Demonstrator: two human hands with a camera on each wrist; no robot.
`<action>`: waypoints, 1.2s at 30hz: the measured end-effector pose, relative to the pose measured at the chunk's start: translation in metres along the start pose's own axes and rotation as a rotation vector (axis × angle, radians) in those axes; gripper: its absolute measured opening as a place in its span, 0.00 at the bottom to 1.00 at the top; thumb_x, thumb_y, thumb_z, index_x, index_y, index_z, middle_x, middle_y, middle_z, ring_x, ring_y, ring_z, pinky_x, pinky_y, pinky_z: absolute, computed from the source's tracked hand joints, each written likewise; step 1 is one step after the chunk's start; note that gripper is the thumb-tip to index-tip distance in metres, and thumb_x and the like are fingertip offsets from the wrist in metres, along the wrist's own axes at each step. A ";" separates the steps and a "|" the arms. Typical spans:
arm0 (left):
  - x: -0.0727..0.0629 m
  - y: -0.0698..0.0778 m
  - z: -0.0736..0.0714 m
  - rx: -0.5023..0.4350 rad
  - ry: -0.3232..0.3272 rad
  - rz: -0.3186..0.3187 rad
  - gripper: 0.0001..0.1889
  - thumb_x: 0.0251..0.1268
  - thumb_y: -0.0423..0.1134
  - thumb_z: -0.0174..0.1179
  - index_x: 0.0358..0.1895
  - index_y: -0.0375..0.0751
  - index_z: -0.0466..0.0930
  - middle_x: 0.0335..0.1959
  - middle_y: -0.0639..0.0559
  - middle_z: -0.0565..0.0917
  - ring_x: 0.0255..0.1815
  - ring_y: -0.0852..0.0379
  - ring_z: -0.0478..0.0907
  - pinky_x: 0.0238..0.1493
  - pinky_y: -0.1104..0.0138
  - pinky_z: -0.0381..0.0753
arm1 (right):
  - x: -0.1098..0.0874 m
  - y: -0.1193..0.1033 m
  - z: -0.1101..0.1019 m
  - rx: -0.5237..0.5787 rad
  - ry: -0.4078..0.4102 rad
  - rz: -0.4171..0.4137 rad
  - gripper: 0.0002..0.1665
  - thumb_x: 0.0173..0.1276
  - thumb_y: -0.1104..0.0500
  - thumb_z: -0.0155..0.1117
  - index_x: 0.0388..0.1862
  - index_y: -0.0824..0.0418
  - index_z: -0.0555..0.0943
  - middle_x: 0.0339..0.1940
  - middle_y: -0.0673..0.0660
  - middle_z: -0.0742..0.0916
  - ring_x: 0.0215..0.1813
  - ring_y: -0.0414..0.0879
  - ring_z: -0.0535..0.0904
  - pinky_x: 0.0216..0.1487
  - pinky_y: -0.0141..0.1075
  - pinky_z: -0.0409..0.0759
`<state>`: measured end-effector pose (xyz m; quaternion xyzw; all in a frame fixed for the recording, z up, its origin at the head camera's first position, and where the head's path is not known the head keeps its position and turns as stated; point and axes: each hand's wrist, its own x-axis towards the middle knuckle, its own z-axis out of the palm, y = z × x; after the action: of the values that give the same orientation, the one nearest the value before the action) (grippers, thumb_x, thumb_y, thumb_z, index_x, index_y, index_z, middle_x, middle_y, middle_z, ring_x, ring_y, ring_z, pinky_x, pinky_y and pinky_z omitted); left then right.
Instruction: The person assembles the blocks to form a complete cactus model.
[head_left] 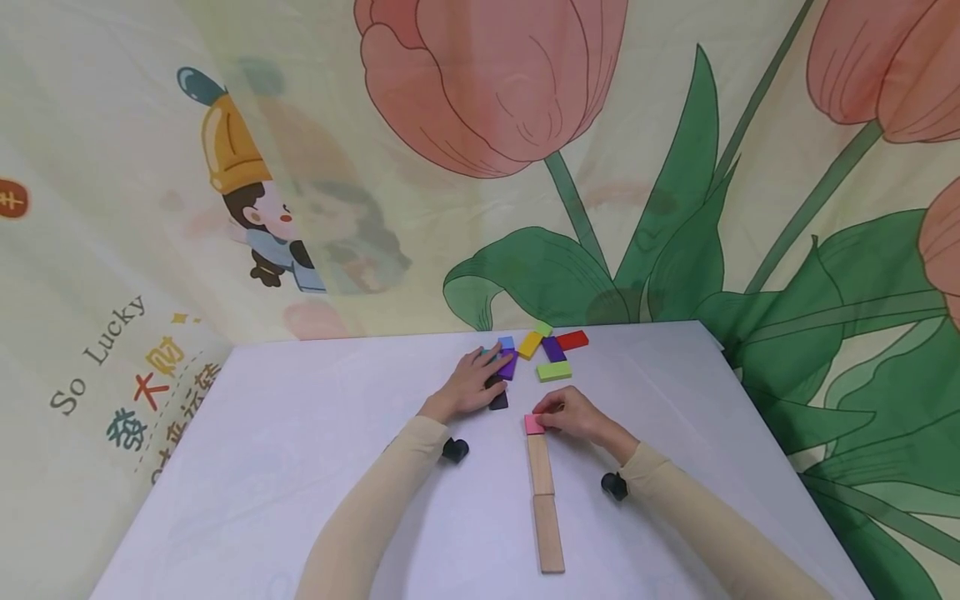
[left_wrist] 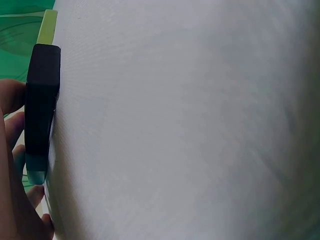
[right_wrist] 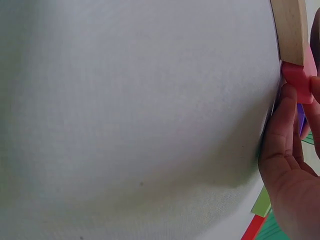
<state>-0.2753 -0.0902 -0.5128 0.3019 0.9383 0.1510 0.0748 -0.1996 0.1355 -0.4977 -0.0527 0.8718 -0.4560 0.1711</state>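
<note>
My right hand (head_left: 576,414) pinches a small pink block (head_left: 532,424) between thumb and fingers. That block sits at the far end of a row of two plain wooden blocks, the farther wooden block (head_left: 540,465) and the nearer wooden block (head_left: 548,535). In the right wrist view the pink block (right_wrist: 299,80) meets the end of a wooden block (right_wrist: 291,30). My left hand (head_left: 468,383) lies with spread fingers over a black block (head_left: 498,402), a purple block (head_left: 509,367) and a partly hidden teal block. The left wrist view shows fingers behind the black block (left_wrist: 41,100).
Beyond my hands lie a blue block (head_left: 507,342), a yellow block (head_left: 529,345), a dark purple block (head_left: 553,349), a red block (head_left: 573,340) and a light green block (head_left: 553,372). A floral cloth hangs behind the white table (head_left: 300,467).
</note>
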 end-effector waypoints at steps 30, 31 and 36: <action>0.002 -0.001 0.001 0.017 -0.015 -0.005 0.31 0.73 0.56 0.40 0.77 0.56 0.51 0.81 0.52 0.46 0.80 0.38 0.45 0.78 0.46 0.48 | 0.043 -0.014 -0.043 -0.526 0.139 -0.044 0.23 0.69 0.61 0.56 0.63 0.59 0.77 0.50 0.63 0.79 0.43 0.51 0.73 0.38 0.41 0.75; 0.002 -0.001 0.002 0.016 -0.017 -0.005 0.32 0.73 0.56 0.40 0.77 0.57 0.51 0.81 0.52 0.46 0.80 0.38 0.45 0.78 0.46 0.48 | 0.045 -0.014 -0.044 -0.554 0.129 -0.030 0.23 0.69 0.61 0.56 0.63 0.58 0.77 0.51 0.64 0.78 0.41 0.52 0.74 0.37 0.41 0.76; 0.001 -0.001 0.002 0.000 -0.009 -0.004 0.32 0.72 0.55 0.40 0.77 0.56 0.52 0.81 0.51 0.47 0.80 0.37 0.45 0.78 0.46 0.48 | 0.047 -0.015 -0.045 -0.622 0.115 0.000 0.19 0.68 0.61 0.59 0.57 0.58 0.81 0.50 0.66 0.76 0.35 0.52 0.75 0.37 0.43 0.78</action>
<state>-0.2765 -0.0897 -0.5152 0.3009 0.9386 0.1494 0.0791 -0.2600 0.1502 -0.4741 -0.0767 0.9776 -0.1699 0.0972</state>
